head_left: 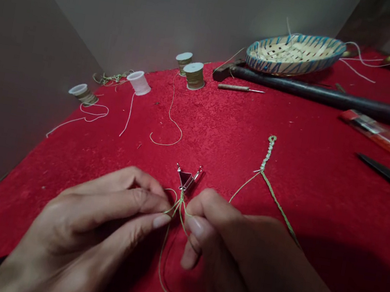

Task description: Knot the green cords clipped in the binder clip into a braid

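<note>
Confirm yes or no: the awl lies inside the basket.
No, the awl lies on the red cloth, outside the basket.

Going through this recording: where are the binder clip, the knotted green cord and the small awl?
Binder clip [185, 179]: head view, on its black triangular body.
Knotted green cord [268, 152]: head view, on the knotted section.
Small awl [229, 87]: head view, on its wooden handle.

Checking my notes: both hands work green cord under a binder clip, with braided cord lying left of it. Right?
No: the braided cord lies right of the binder clip, not left, as the head view shows. The left hand and right hand work the green cord under it.
</note>
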A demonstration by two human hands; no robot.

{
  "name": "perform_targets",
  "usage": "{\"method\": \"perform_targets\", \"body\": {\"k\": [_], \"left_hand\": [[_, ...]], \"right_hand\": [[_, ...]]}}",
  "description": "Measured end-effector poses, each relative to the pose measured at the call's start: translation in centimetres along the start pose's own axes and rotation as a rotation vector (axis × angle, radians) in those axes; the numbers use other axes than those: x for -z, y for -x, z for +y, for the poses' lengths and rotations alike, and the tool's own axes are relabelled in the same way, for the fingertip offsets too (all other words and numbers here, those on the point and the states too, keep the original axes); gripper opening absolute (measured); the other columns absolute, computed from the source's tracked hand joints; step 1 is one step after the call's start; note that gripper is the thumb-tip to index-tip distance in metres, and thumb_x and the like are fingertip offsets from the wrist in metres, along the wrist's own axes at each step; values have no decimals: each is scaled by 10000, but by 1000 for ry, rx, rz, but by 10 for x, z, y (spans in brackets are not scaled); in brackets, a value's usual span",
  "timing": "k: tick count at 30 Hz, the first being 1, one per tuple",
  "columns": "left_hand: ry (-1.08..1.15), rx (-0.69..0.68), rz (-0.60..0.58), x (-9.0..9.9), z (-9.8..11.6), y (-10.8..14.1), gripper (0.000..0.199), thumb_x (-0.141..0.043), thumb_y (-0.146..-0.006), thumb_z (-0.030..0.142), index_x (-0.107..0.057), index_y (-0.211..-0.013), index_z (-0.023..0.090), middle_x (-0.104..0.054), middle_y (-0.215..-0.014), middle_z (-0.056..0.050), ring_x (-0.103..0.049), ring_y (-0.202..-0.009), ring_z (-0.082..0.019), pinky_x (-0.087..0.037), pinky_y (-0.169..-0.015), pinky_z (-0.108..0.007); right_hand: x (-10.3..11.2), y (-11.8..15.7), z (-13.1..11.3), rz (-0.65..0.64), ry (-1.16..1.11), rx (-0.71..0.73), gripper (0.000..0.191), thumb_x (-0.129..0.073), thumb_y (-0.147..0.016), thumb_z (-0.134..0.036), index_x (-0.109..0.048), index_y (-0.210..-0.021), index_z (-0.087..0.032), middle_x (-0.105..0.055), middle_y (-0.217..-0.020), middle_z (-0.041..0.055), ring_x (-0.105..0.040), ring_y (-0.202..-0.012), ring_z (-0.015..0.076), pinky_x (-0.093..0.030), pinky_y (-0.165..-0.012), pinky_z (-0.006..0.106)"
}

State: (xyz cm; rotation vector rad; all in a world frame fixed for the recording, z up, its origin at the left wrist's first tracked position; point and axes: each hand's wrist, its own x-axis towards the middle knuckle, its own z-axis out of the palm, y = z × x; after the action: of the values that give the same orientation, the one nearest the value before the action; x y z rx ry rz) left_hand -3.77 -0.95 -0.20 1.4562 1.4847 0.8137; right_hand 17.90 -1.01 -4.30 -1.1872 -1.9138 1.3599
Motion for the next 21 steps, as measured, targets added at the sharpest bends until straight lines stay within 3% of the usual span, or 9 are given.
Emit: {"method": "perform_targets", "body": {"k": [3,6,10,14,18,21], "left_hand": [[-259,-272,90,-2,7,-6,187,-839,-869,260,-894,-868,440,-774,-1032,23,-715,-906,-237,-580,-731,-323],[-304,-302,70,-1,10,-6,125,-804,-896,297,-885,-866,388,-798,-973,8,-720,-872,-234,-568,-711,-345],[-365,-200,-24,0,15,-10,165,-777,-917,351,-859,-775,340,-819,-782,22,-717,-715,-184,-538,-615,-258],[-370,-129,-59,-1,22,-19,168,-724,-923,366,-843,-833,290,-832,-778,51,-689,-668,-141,-499,-584,-233],[-427,-44,-233,3,32,-26,329,-617,-939,403,-797,-742,209,-718,-619,52,-582,-566,-115,-432,-515,-213],[-463,60,-303,12,39,-31,392,-608,-922,496,-750,-710,200,-641,-620,36,-503,-561,-120,-378,-488,-191]], "right_hand": [[0,-1,-2,8,70,14,508,-614,-716,-28,-661,-1158,-274,-719,-691,-21,-676,-509,130,-372,-358,184],[-1,-6,-5,-5,120,19,476,-579,-722,-40,-670,-1136,-256,-717,-697,-16,-688,-545,135,-395,-394,185],[1,-9,-8,-26,149,21,447,-573,-667,-27,-650,-1047,-249,-714,-681,-7,-672,-525,157,-408,-399,224],[1,-5,-8,8,135,32,354,-526,-689,-19,-598,-936,-262,-656,-641,-16,-624,-509,155,-372,-409,254],[-2,-3,-7,85,48,-3,186,-470,-806,-79,-508,-809,-262,-616,-653,11,-598,-540,171,-316,-412,247],[-4,-5,-6,138,10,-10,170,-470,-848,-107,-492,-761,-252,-492,-554,-21,-477,-450,136,-271,-421,223]]}}
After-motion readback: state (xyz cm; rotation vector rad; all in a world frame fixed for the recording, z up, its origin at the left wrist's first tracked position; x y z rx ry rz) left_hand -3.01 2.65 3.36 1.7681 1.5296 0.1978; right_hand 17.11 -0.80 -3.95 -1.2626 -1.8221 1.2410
